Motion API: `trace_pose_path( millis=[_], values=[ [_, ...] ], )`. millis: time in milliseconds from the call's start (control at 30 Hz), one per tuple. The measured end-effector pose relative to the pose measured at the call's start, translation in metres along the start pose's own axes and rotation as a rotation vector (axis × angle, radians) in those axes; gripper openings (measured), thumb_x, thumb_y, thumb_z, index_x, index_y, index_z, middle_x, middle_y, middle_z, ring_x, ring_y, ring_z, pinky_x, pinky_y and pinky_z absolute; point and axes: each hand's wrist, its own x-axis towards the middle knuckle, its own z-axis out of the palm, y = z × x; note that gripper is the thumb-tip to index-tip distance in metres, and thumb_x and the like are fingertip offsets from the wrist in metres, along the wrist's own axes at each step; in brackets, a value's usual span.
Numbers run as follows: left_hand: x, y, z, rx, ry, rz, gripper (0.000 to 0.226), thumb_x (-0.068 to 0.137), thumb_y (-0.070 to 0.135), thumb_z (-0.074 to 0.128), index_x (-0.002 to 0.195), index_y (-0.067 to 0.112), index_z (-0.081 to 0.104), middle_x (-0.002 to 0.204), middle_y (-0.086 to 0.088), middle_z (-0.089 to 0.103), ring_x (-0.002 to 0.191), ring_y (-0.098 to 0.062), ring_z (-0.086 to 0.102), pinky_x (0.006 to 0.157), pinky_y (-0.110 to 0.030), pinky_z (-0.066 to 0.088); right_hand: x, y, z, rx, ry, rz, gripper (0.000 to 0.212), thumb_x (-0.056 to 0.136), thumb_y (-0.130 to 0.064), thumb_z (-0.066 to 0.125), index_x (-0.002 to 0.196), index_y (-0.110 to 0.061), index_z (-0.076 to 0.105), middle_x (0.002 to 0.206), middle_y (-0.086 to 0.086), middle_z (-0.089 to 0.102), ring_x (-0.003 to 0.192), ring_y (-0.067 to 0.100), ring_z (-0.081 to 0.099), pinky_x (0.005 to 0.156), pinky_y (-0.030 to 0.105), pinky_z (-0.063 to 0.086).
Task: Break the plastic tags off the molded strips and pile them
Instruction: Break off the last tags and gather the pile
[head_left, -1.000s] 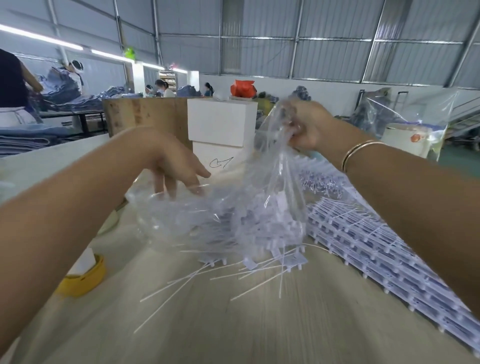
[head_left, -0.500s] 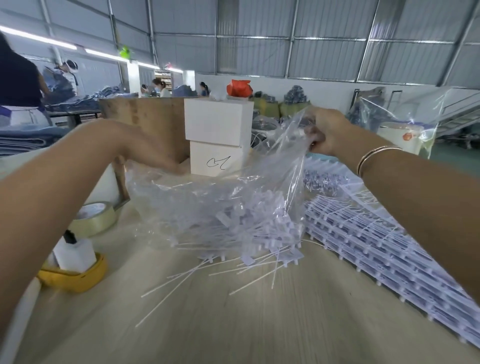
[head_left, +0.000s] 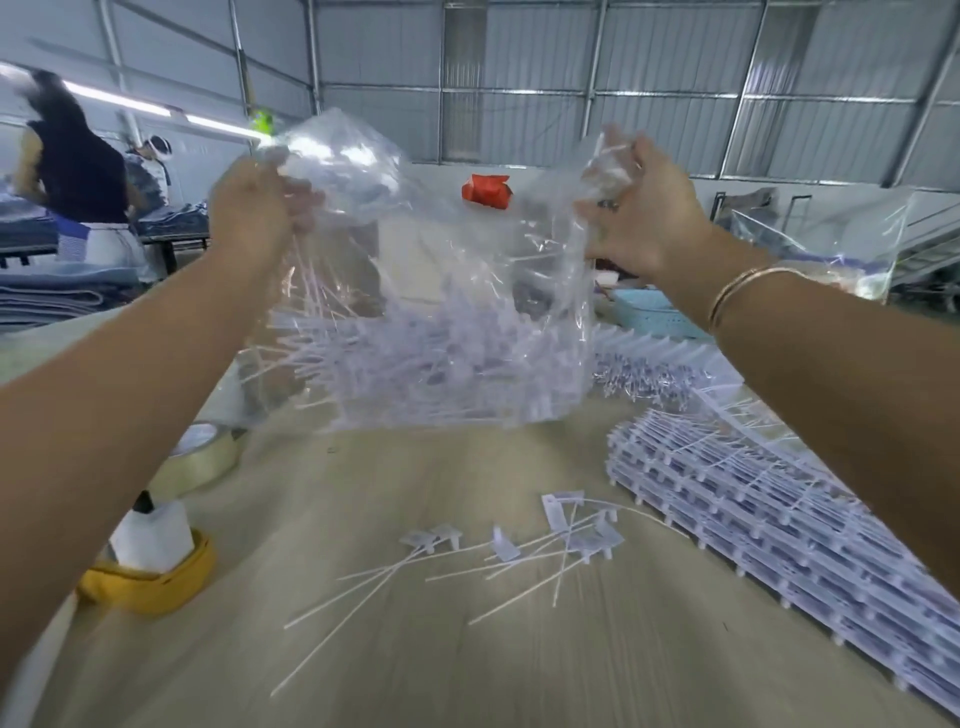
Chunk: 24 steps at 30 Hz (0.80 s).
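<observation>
Workshop bench (head_left: 363, 649), head view: left hand (head_left: 249, 208) and right hand (head_left: 644, 218) each gripped a top corner of a clear bag (head_left: 441, 312) full of tags, lifted off the bench. Loose tags (head_left: 561, 535) lay below, molded strips (head_left: 779, 509) stacked right. Likely bagging step; next, set bag down, gather strays.

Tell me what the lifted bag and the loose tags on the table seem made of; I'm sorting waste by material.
The bag, held up by the left hand and right hand, looks like thin clear plastic film: glossy, crinkled, see-through. The loose tags on the table look like pale molded plastic, matte, with thin stiff tails; exact plastic unclear.
</observation>
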Motion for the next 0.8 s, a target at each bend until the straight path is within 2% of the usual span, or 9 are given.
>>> trace_pose_path(
  millis=[200, 300, 367, 433, 500, 533, 600, 667, 800],
  values=[
    [-0.046, -0.039, -0.019, 0.529, -0.169, -0.195, 0.020, 0.087, 0.007, 0.052, 0.070, 0.012, 0.063, 0.055, -0.004, 0.057, 0.036, -0.008, 0.050, 0.042, -0.017, 0.043, -0.051, 0.050, -0.042, -0.265, 0.086, 0.223, 0.027, 0.096, -0.032, 0.042, 0.095, -0.016, 0.065, 0.107, 0.007, 0.052, 0.092, 0.028, 0.056, 0.083, 0.043, 0.040],
    [-0.072, -0.047, -0.026, 0.691, -0.283, -0.154, 0.023, 0.089, 0.014, 0.049, 0.071, 0.020, 0.062, 0.070, -0.004, 0.055, 0.056, -0.014, 0.052, 0.053, -0.024, 0.042, -0.080, 0.063, -0.055, -0.430, 0.029, 0.253, 0.028, 0.094, -0.033, 0.046, 0.110, -0.014, 0.060, 0.108, 0.002, 0.054, 0.101, 0.027, 0.054, 0.082, 0.043, 0.039],
    [-0.092, -0.042, -0.030, 0.797, -0.414, -0.109, 0.019, 0.085, 0.018, 0.055, 0.100, 0.027, 0.061, 0.092, -0.001, 0.055, 0.081, -0.016, 0.053, 0.071, -0.031, 0.043, -0.100, 0.061, -0.072, -0.516, -0.029, 0.238, 0.031, 0.094, -0.033, 0.046, 0.120, -0.020, 0.057, 0.118, -0.004, 0.052, 0.104, 0.024, 0.058, 0.087, 0.043, 0.040],
    [-0.121, -0.033, -0.040, 0.996, -0.405, 0.164, 0.046, 0.077, 0.025, 0.056, 0.122, 0.027, 0.048, 0.116, 0.005, 0.046, 0.109, -0.017, 0.043, 0.093, -0.032, 0.033, -0.121, 0.062, -0.094, -0.637, 0.018, 0.213, 0.027, 0.097, -0.029, 0.042, 0.122, -0.026, 0.053, 0.131, 0.000, 0.049, 0.103, 0.022, 0.061, 0.093, 0.044, 0.044],
    [-0.160, -0.019, -0.048, 0.977, -0.449, 0.532, 0.036, 0.069, 0.029, 0.045, 0.104, 0.033, 0.051, 0.109, 0.012, 0.050, 0.106, -0.010, 0.043, 0.091, -0.021, 0.029, -0.144, 0.075, -0.114, -0.820, 0.156, 0.245, 0.017, 0.097, -0.020, 0.043, 0.105, -0.017, 0.058, 0.130, 0.019, 0.051, 0.093, 0.025, 0.063, 0.092, 0.042, 0.048],
    [-0.179, -0.017, -0.052, 0.934, -0.540, 0.544, 0.024, 0.067, 0.031, 0.040, 0.088, 0.037, 0.051, 0.095, 0.016, 0.054, 0.093, -0.002, 0.047, 0.082, -0.015, 0.033, -0.153, 0.087, -0.123, -0.951, 0.168, 0.282, 0.016, 0.096, -0.013, 0.044, 0.093, -0.016, 0.060, 0.123, 0.021, 0.056, 0.087, 0.024, 0.060, 0.088, 0.036, 0.049],
    [-0.203, -0.024, -0.061, 1.064, -0.793, 0.338, 0.024, 0.070, 0.037, 0.033, 0.079, 0.029, 0.054, 0.081, 0.015, 0.059, 0.077, -0.001, 0.054, 0.070, -0.014, 0.041, -0.168, 0.116, -0.131, -1.281, -0.019, 0.383, 0.021, 0.094, -0.009, 0.045, 0.092, -0.022, 0.062, 0.116, 0.008, 0.060, 0.090, 0.018, 0.054, 0.074, 0.020, 0.043],
    [-0.212, -0.044, -0.068, 1.436, -1.060, 0.079, 0.029, 0.082, 0.037, 0.035, 0.096, 0.031, 0.060, 0.098, 0.015, 0.061, 0.091, -0.003, 0.056, 0.082, -0.026, 0.048, -0.167, 0.145, -0.133, -1.431, -0.220, 0.408, 0.032, 0.094, -0.008, 0.043, 0.121, -0.020, 0.056, 0.124, 0.004, 0.054, 0.104, 0.017, 0.053, 0.069, 0.020, 0.037],
    [-0.213, -0.089, -0.071, 1.717, -1.039, -0.011, 0.044, 0.095, 0.034, 0.033, 0.137, 0.022, 0.034, 0.137, 0.001, 0.038, 0.126, -0.018, 0.036, 0.098, -0.034, 0.038, -0.141, 0.177, -0.130, -1.574, -0.250, 0.330, 0.042, 0.092, 0.000, 0.045, 0.133, -0.007, 0.045, 0.114, 0.016, 0.060, 0.092, 0.027, 0.059, 0.069, 0.031, 0.045]
  ],
)
